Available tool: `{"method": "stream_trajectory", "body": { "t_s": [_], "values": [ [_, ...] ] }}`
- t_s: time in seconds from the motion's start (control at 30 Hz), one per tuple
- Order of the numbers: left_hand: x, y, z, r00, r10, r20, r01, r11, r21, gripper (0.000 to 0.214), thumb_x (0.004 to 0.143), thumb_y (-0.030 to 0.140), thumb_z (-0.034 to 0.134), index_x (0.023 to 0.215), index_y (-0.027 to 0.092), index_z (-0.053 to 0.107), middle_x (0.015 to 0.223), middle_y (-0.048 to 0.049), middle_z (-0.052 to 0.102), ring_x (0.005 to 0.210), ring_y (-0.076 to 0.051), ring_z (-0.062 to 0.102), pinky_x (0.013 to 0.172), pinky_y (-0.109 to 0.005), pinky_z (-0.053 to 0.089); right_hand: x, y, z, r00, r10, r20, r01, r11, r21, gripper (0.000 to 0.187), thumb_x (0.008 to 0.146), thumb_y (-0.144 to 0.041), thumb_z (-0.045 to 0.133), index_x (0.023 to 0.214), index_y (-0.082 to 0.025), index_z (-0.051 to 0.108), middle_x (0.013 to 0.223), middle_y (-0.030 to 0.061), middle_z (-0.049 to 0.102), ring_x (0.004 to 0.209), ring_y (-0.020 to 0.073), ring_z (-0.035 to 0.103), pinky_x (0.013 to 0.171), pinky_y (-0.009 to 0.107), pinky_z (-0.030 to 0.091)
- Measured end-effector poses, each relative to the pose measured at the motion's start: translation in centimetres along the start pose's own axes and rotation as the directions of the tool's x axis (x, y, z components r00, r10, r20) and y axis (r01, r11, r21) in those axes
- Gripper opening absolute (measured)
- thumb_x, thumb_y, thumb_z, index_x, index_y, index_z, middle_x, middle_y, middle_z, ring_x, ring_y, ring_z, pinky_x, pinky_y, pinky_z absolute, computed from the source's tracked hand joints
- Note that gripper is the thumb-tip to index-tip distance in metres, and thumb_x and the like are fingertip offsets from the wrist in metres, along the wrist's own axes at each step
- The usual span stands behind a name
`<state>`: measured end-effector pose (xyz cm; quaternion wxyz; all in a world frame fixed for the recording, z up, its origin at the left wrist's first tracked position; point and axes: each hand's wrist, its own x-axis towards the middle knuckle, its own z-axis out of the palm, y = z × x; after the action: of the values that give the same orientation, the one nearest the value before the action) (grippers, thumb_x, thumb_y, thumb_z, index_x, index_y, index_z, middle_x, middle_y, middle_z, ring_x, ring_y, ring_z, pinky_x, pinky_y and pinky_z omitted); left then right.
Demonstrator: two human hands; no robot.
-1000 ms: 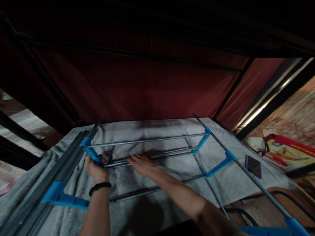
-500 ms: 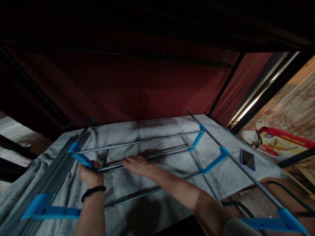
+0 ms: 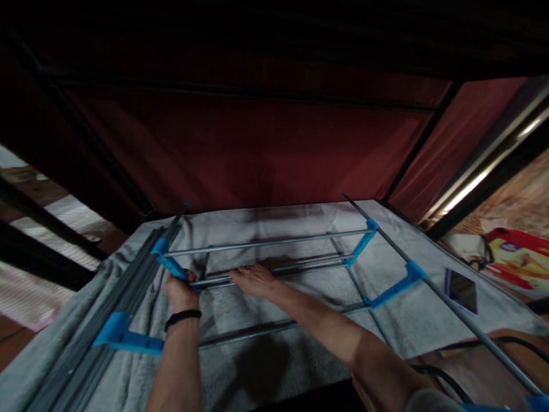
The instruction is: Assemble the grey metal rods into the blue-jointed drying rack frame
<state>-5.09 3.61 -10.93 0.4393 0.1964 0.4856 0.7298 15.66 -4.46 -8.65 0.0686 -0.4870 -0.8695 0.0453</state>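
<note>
two metal rods run over a grey blanket to a blue bracket. the left hand closes round that bracket; the right hand bends over the rods (whether gripping, i cannot tell). the step seems to be working rods at bracket; next, steadiness seems called for. far right, a package hides any contents.

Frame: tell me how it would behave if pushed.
The frame is probably fairly stiff, since straight rods run between blue joints. It looks light for its size, being mostly thin rods and open gaps. The soft, creased blanket underneath might drag at it.
</note>
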Motion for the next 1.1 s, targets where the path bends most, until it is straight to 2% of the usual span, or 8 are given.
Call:
{"method": "stream_trajectory", "body": {
  "t_s": [0.07, 0.2, 0.33, 0.57, 0.7, 0.83, 0.97, 1.1],
  "values": [
    [-0.6, 0.3, 0.3, 0.998, -0.045, -0.049, 0.045, 0.999, -0.005, 0.023, 0.083, 0.032, 0.052, 0.068, 0.022, 0.038, 0.051, 0.0076, 0.04, 0.039, -0.007, 0.037, 0.039, -0.018, 0.029, -0.1, -0.2, -0.2, 0.999, 0.03, 0.013, -0.03, 1.0, 0.006, 0.03, 0.105, -0.033, 0.034, 0.122, -0.025, 0.058, 0.113, 0.0069, 0.071, 0.096, 0.0207, 0.068, 0.078, 0.034, 0.054],
    [-0.5, 0.0, 0.3, 0.995, -0.031, -0.092, 0.03, 0.999, -0.015, 0.029, 0.084, 0.039, 0.054, 0.066, 0.022, 0.039, 0.05, 0.0085, 0.039, 0.038, -0.007, 0.038, 0.038, -0.018, 0.03, -0.1, -0.3, -0.4, 0.998, 0.04, 0.053, -0.041, 0.999, 0.009, 0.034, 0.106, -0.035, 0.032, 0.126, -0.025, 0.057, 0.117, 0.0087, 0.07, 0.103, 0.022, 0.068, 0.084, 0.034, 0.053],
    [-0.3, -0.4, -0.1, 0.994, -0.032, -0.103, 0.029, 0.999, -0.036, 0.031, 0.085, 0.04, 0.051, 0.063, 0.022, 0.037, 0.049, 0.0079, 0.04, 0.038, -0.007, 0.039, 0.039, -0.019, 0.031, -0.2, -0.4, -0.7, 0.996, 0.041, 0.079, -0.042, 0.999, 0.007, 0.034, 0.106, -0.035, 0.032, 0.127, -0.025, 0.056, 0.117, 0.0089, 0.071, 0.105, 0.0228, 0.068, 0.084, 0.034, 0.052],
    [-0.3, -0.5, -0.3, 0.996, -0.041, -0.08, 0.036, 0.997, -0.065, 0.036, 0.087, 0.042, 0.051, 0.062, 0.022, 0.035, 0.048, 0.0079, 0.038, 0.038, -0.007, 0.038, 0.039, -0.019, 0.032, -0.1, -0.4, -0.7, 0.994, 0.041, 0.097, -0.043, 0.999, 0.016, 0.035, 0.106, -0.035, 0.031, 0.126, -0.025, 0.058, 0.118, 0.0088, 0.071, 0.107, 0.0229, 0.068, 0.086, 0.034, 0.05],
    [0.0, -0.6, -0.7, 0.997, -0.072, -0.034, 0.071, 0.997, -0.019, 0.036, 0.087, 0.042, 0.053, 0.061, 0.022, 0.04, 0.047, 0.0064, 0.041, 0.038, -0.008, 0.04, 0.04, -0.021, 0.032, -0.2, -0.6, -0.9, 0.991, 0.075, 0.108, -0.076, 0.997, 0.01, 0.033, 0.106, -0.033, 0.032, 0.126, -0.026, 0.058, 0.117, 0.0083, 0.071, 0.106, 0.0239, 0.068, 0.086, 0.035, 0.05],
    [0.2, -1.0, -1.2, 0.997, -0.083, -0.009, 0.083, 0.996, 0.024, 0.042, 0.088, 0.05, 0.058, 0.06, 0.02, 0.046, 0.047, 0.0048, 0.044, 0.04, -0.009, 0.041, 0.041, -0.022, 0.033, -0.3, -1.0, -1.1, 0.986, 0.111, 0.124, -0.117, 0.992, 0.037, 0.032, 0.105, -0.034, 0.034, 0.125, -0.027, 0.059, 0.117, 0.0085, 0.071, 0.106, 0.0237, 0.068, 0.086, 0.036, 0.049],
    [0.2, -1.4, -1.6, 0.998, -0.062, -0.002, 0.062, 0.996, 0.066, 0.053, 0.091, 0.06, 0.053, 0.058, 0.019, 0.05, 0.046, 0.0026, 0.046, 0.04, -0.009, 0.041, 0.042, -0.023, 0.033, -0.5, -1.1, -1.0, 0.987, 0.113, 0.111, -0.118, 0.992, 0.04, 0.033, 0.105, -0.033, 0.034, 0.126, -0.026, 0.059, 0.117, 0.0091, 0.071, 0.106, 0.0234, 0.067, 0.087, 0.036, 0.049],
    [0.1, -1.6, -1.7, 1.0, -0.001, 0.03, -0.004, 0.983, 0.182, 0.065, 0.096, 0.068, 0.037, 0.055, 0.02, 0.052, 0.045, 0.0003, 0.046, 0.041, -0.01, 0.043, 0.043, -0.024, 0.032, -0.2, -1.2, -0.7, 0.993, 0.096, 0.069, -0.098, 0.995, 0.029, 0.034, 0.103, -0.028, 0.035, 0.127, -0.023, 0.059, 0.12, 0.0107, 0.069, 0.112, 0.0233, 0.064, 0.092, 0.036, 0.048]
  ]
}}
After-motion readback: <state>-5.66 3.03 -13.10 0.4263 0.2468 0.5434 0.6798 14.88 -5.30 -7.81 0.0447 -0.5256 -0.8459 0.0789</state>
